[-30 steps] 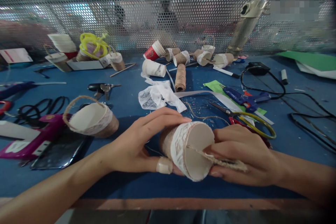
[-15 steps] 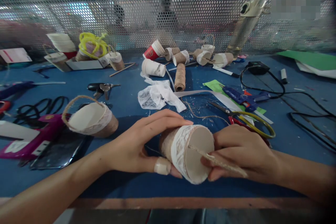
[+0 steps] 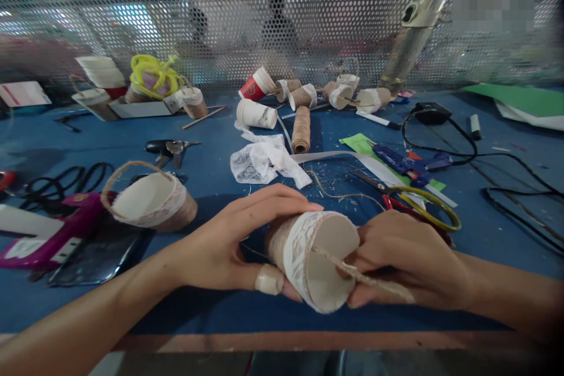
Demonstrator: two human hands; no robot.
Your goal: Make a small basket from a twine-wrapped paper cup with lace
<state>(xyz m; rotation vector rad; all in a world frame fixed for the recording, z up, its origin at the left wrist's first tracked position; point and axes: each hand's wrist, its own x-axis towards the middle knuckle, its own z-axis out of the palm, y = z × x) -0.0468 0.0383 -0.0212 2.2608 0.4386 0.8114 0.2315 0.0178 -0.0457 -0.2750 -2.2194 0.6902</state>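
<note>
A paper cup [image 3: 299, 252], wrapped in twine with a white lace band, lies tilted between my hands near the table's front edge, its open mouth toward the right. My left hand [image 3: 238, 241] holds it from the left, fingers over the top and bandaged thumb below. My right hand [image 3: 400, 258] is closed at the cup's rim, pinching a twisted twine strand [image 3: 365, 276] that runs across the mouth from the rim. Its fingertips are partly hidden. To the left, a similar cup [image 3: 152, 202] with a twine handle leans on its side.
Scissors [image 3: 425, 205] and a blue glue gun [image 3: 408, 165] lie right of centre. Crumpled white lace [image 3: 268, 158] and a twine roll [image 3: 301, 130] sit ahead. A magenta glue gun [image 3: 73, 232] and phone [image 3: 94, 258] are left; a bottle [image 3: 403, 47] stands at the back.
The cup has turned slightly, its mouth shifting a little to the left and down, with the twine strand tilting slightly. Both hands keep nearly the same places.
</note>
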